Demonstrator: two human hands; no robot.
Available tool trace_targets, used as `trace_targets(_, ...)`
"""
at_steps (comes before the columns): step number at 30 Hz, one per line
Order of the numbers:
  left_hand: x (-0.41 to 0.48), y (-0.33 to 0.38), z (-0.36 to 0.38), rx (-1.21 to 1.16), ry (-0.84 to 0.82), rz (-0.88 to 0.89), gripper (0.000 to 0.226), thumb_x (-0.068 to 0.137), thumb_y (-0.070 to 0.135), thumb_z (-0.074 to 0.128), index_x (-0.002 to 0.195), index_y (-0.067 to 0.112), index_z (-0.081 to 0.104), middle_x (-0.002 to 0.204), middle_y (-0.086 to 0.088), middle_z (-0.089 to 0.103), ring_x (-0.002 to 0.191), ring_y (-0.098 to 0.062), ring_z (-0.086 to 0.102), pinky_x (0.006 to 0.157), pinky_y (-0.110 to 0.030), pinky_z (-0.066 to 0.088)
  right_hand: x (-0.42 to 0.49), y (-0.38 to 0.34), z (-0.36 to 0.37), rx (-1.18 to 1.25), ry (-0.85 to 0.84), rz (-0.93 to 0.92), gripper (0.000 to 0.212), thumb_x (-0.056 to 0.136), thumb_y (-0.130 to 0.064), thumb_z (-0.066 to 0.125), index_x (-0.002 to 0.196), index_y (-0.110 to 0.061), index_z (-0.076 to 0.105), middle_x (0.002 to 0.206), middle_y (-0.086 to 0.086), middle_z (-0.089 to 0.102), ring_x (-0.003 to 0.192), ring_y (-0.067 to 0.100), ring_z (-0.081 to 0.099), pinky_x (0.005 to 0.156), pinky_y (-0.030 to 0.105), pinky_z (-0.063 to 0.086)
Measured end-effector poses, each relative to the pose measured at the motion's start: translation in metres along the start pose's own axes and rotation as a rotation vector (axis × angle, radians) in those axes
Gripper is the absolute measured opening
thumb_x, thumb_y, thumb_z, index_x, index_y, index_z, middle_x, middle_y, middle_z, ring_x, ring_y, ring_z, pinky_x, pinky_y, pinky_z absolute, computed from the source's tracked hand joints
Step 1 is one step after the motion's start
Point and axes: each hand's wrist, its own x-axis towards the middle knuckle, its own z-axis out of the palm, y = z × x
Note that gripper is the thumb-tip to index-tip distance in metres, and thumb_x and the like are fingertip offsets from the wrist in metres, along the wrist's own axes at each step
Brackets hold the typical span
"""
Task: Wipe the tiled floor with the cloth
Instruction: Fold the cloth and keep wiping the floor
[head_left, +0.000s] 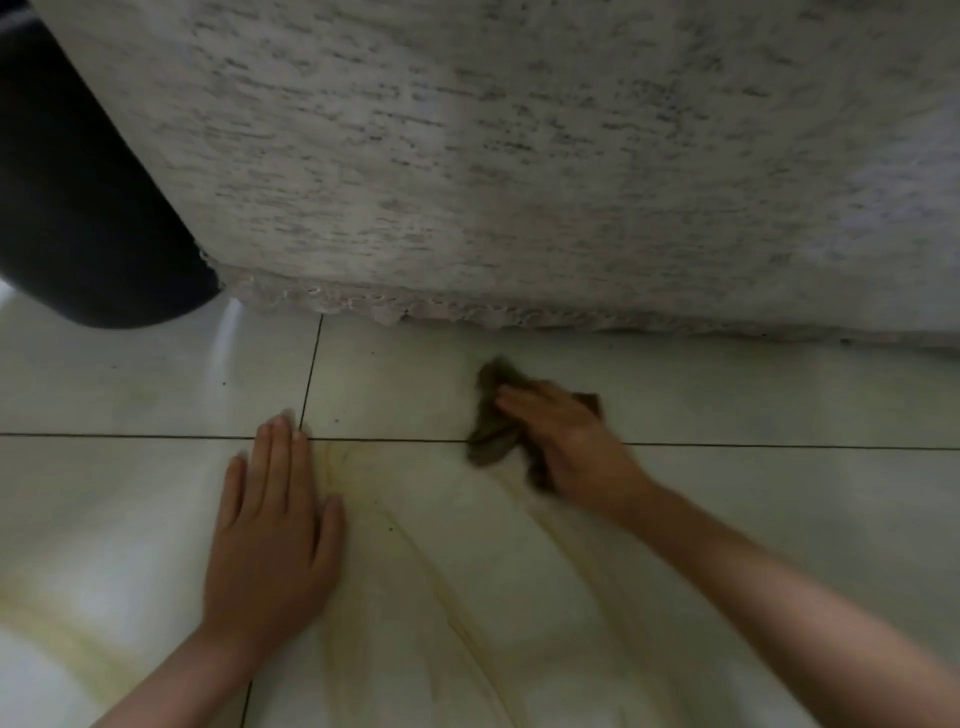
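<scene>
your right hand (566, 441) lies over the crumpled dark olive cloth (493, 415), fingers fairly straight, pressing it onto the glossy pale tiled floor (753, 519). the cloth straddles the dark grout line near the floor's far edge, where a mottled grey fabric cover with a lace hem (519, 156) hangs. your left hand (270, 525) rests flat on the tiles, fingers straight and together, tips at the grout crossing. a black rounded object (78, 208) stands at the far left corner.

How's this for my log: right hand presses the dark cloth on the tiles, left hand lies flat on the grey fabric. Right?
No: the head view shows the left hand flat on the tiled floor, not the grey fabric. The rest holds.
</scene>
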Motion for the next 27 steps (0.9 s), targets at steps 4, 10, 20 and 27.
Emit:
trace_targets(4, 0.001, -0.001, 0.003, 0.012, 0.006, 0.002, 0.071, 0.094, 0.04, 0.019, 0.149, -0.004, 0.02, 0.159, -0.015, 0.013, 0.149, -0.025, 0.009, 0.119, -0.05, 0.013, 0.001, 0.085, -0.055, -0.146, 0.174, 0.533, 0.044, 0.088, 0.003, 0.056, 0.132, -0.001, 0.056, 0.128, 0.025, 0.057, 0.113, 0.04, 0.054, 0.091, 0.035, 0.04)
trace_targets(10, 0.001, 0.001, 0.002, 0.027, 0.005, -0.006, 0.071, 0.093, 0.04, 0.019, 0.149, -0.005, 0.021, 0.159, -0.016, 0.013, 0.149, -0.026, 0.01, 0.119, -0.05, 0.013, -0.011, 0.01, 0.002, -0.028, 0.202, 0.309, 0.049, 0.077, 0.003, 0.047, 0.123, 0.003, 0.061, 0.114, 0.024, 0.064, 0.1, 0.041, 0.062, 0.091, 0.049, 0.052)
trace_targets(20, 0.002, -0.003, 0.005, 0.046, 0.014, 0.01, 0.071, 0.095, 0.041, 0.018, 0.149, -0.004, 0.019, 0.16, -0.015, 0.013, 0.149, -0.024, 0.009, 0.119, -0.048, 0.012, -0.008, 0.087, -0.046, -0.247, 0.228, 0.498, 0.033, 0.091, 0.004, 0.046, 0.119, 0.014, 0.058, 0.12, 0.031, 0.059, 0.116, 0.046, 0.051, 0.103, 0.044, 0.036)
trace_targets(27, 0.001, -0.001, 0.005, 0.033, 0.022, -0.005, 0.071, 0.093, 0.04, 0.021, 0.149, -0.004, 0.023, 0.16, -0.013, 0.014, 0.148, -0.024, 0.012, 0.118, -0.048, 0.013, -0.01, -0.022, 0.015, -0.027, 0.028, 0.031, 0.048, 0.078, 0.007, 0.059, 0.126, -0.001, 0.061, 0.132, 0.019, 0.059, 0.122, 0.041, 0.054, 0.107, 0.057, 0.038)
